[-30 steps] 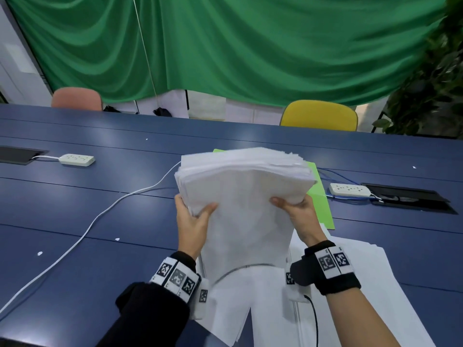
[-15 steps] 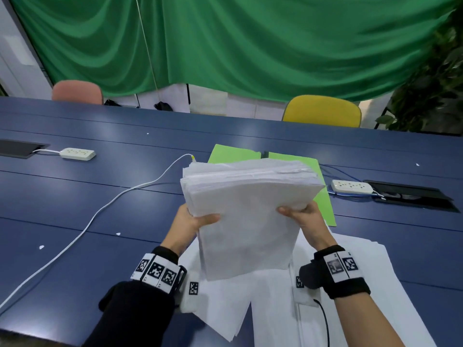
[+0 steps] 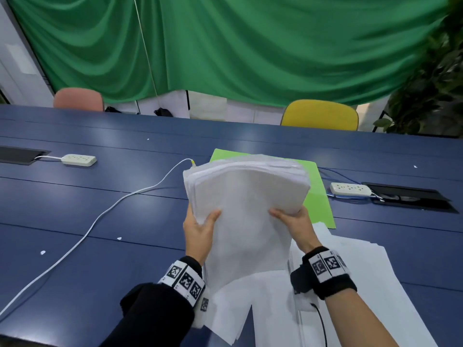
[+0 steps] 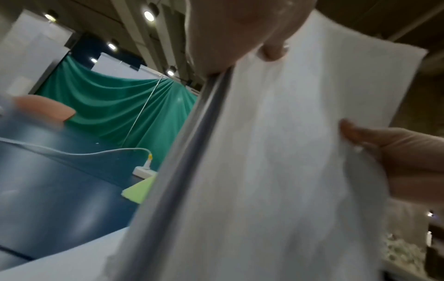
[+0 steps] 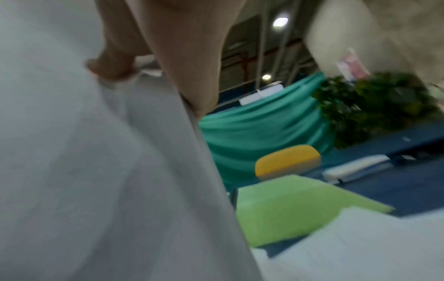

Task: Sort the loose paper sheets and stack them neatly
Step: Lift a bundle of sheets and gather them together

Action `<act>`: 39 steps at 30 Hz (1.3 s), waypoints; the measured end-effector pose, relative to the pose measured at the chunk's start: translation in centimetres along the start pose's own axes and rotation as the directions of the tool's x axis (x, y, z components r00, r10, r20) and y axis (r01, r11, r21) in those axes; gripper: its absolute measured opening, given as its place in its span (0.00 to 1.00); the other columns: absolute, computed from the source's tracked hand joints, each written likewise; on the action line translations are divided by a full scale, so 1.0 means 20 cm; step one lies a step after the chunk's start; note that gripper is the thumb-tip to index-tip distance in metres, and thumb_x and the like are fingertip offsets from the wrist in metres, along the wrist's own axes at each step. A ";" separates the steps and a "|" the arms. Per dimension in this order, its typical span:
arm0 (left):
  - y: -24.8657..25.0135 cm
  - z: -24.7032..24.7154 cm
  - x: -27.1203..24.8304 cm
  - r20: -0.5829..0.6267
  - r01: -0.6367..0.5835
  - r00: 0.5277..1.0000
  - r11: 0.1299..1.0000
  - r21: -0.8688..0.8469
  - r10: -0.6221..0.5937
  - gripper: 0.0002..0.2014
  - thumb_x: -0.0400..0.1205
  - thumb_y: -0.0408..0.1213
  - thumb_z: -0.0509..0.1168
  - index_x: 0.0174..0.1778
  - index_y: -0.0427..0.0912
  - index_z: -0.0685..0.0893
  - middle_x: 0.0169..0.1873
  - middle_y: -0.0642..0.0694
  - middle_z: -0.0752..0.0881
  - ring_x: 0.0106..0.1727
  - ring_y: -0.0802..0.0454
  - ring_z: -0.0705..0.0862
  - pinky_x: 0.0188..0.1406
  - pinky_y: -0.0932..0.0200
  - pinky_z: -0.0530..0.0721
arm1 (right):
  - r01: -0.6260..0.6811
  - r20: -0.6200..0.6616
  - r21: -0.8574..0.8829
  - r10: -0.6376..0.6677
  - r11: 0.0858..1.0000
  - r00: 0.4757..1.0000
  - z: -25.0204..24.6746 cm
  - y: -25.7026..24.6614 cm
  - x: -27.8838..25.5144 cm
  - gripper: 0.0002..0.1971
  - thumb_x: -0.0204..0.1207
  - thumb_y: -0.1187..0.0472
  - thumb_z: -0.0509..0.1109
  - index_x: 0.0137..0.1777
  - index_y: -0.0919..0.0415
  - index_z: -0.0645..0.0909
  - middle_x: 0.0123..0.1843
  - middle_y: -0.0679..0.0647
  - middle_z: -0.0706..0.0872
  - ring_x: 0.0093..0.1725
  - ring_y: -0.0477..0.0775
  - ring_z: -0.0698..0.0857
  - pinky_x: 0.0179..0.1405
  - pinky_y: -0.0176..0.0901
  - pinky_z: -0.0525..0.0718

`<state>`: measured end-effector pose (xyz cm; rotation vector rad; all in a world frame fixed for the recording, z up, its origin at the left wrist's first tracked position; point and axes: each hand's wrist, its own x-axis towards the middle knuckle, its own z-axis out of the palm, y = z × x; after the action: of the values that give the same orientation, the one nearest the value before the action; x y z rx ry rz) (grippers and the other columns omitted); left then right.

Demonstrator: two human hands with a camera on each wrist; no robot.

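Note:
A thick stack of white paper sheets (image 3: 246,204) stands nearly upright above the blue table, its top edges fanned unevenly. My left hand (image 3: 200,227) grips its left side, thumb on the near face. My right hand (image 3: 293,221) grips the right side the same way. In the left wrist view the stack (image 4: 276,152) fills the frame, with my thumb (image 4: 273,47) on it and the right hand's thumb (image 4: 355,133) opposite. The right wrist view shows the stack (image 5: 84,171) blurred. Loose white sheets (image 3: 350,284) lie spread on the table under my wrists.
A green folder (image 3: 318,196) lies flat behind the stack. A white cable (image 3: 100,216) runs across the table (image 3: 75,246) at left. Power strips (image 3: 79,160) (image 3: 350,189) sit left and right, beside black floor-box lids (image 3: 411,196). A pink chair (image 3: 79,100), a yellow chair (image 3: 320,115) and a plant (image 3: 431,83) stand behind the table.
The stack has come down and toward me with both hands on it, so more of the green folder behind it shows. Both hands have kept their hold.

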<state>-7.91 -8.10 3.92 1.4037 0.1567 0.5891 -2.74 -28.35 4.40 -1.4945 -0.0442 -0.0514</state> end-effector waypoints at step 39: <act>-0.47 -0.25 -0.23 0.355 0.839 0.544 0.492 -0.233 -0.760 0.23 0.82 0.55 0.56 0.64 0.43 0.79 0.56 0.40 0.88 0.53 0.42 0.86 0.42 0.47 0.87 | -0.587 -0.225 -0.324 0.542 0.742 0.810 0.01 0.70 -0.22 0.36 0.79 0.64 0.63 0.82 0.59 0.47 0.78 0.58 0.68 0.76 0.56 0.70 0.72 0.37 0.64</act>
<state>-11.24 -6.34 -7.07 0.8376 0.4847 -0.3329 -6.32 -27.14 -9.86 -1.8355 0.5518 0.3700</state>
